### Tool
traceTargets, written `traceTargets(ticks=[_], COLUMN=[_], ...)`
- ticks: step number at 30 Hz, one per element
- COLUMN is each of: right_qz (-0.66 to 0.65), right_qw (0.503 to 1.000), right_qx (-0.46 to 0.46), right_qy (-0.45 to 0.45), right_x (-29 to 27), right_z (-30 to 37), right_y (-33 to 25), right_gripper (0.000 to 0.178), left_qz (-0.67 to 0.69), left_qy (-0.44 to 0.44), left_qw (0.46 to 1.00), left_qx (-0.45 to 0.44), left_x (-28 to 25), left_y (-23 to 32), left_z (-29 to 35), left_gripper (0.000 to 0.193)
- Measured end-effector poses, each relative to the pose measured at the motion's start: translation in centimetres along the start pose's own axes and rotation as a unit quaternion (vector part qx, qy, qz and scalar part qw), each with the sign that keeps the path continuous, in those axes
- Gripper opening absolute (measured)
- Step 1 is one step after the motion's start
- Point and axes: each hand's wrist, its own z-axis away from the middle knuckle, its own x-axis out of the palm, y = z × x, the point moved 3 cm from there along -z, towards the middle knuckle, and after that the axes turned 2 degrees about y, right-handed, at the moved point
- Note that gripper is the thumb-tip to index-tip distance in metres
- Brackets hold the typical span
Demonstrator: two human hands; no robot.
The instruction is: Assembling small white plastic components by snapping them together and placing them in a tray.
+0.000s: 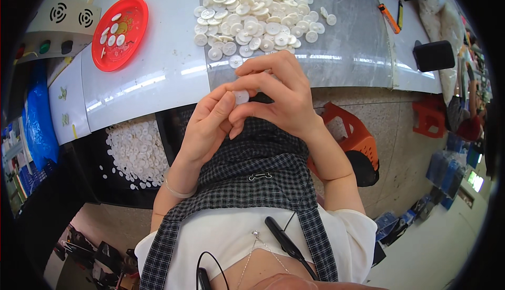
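Note:
Between my two hands, just in front of the table edge, is a small round white plastic disc (241, 97). My left hand (210, 115) pinches it at its left side, thumb and fingers closed on it. From the right, my right hand (279, 94) curls round the same disc, its thumb and fingertips meeting near the rim. Past my hands a wide heap of similar white discs (252, 19) lies on the grey table top, several showing a small raised centre. One loose disc (235, 61) lies at the near side of the heap, beside my right fingers.
A red plate (138, 40) with several white discs stands on the table at left. Below the table edge, a black tray (94, 156) holds many discs. Orange-handled cutter (389, 18) and dark phone-like object (434, 56) lie at right. An orange stool (363, 142) stands below.

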Motion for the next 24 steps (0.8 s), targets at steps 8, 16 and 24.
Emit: traceTargets(ticks=[8, 16, 24], right_qz=[0.105, 0.128, 0.120], right_qw=[0.994, 0.992, 0.991], right_qx=[0.025, 0.005, 0.010], right_qy=[0.012, 0.011, 0.050], right_x=[1.3, 1.6, 1.2], right_z=[0.4, 0.8, 1.1], right_y=[2.0, 2.2, 2.4], right_gripper=[0.018, 0.013, 0.016], left_qz=[0.004, 0.081, -0.001], left_qy=[-0.049, -0.068, -0.037], left_qw=[0.999, 0.994, 0.999], left_qx=[0.011, 0.007, 0.025], left_x=[-0.6, -1.0, 0.1], left_y=[-0.2, -0.3, 0.4], left_z=[0.2, 0.2, 0.0], left_gripper=[0.053, 0.055, 0.035])
